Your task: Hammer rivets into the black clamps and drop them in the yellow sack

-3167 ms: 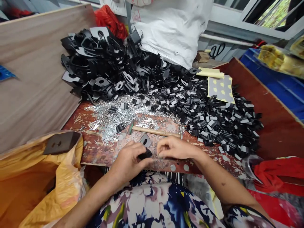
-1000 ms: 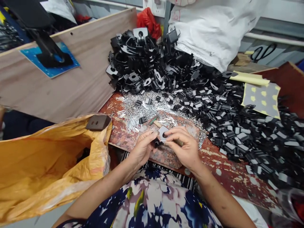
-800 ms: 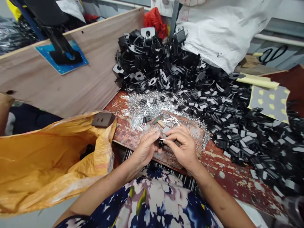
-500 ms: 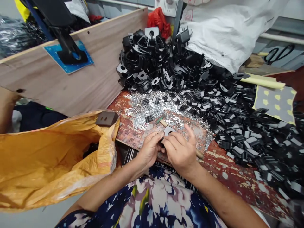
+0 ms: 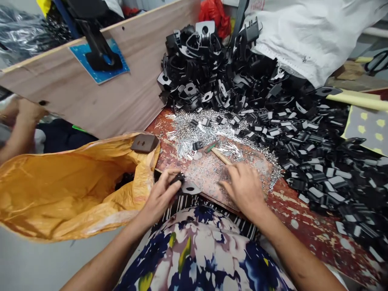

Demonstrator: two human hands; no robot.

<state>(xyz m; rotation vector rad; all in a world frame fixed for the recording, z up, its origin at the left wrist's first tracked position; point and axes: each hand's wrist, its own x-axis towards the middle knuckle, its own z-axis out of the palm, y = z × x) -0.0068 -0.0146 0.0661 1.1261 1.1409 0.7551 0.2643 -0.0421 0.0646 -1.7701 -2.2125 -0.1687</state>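
My left hand pinches a black plastic clip part at the table's front edge. A flat grey plate with a hole juts from that part toward the right. My right hand is over the handle of a small hammer, thumb apart from the fingers. The hammer lies on a worn, speckled board, its greenish head pointing away to the left. My right palm hides the rear of the handle.
Loose metal pins lie heaped behind the board. Black plastic parts pile up at the back and along the right. An orange sack gapes at left, a brown block on its rim. Behind the wooden partition is another person's arm.
My hands have parted. The left has carried the clip part leftward to the table edge; the right has let go of it and moved over the hammer handle. The view has shifted slightly.
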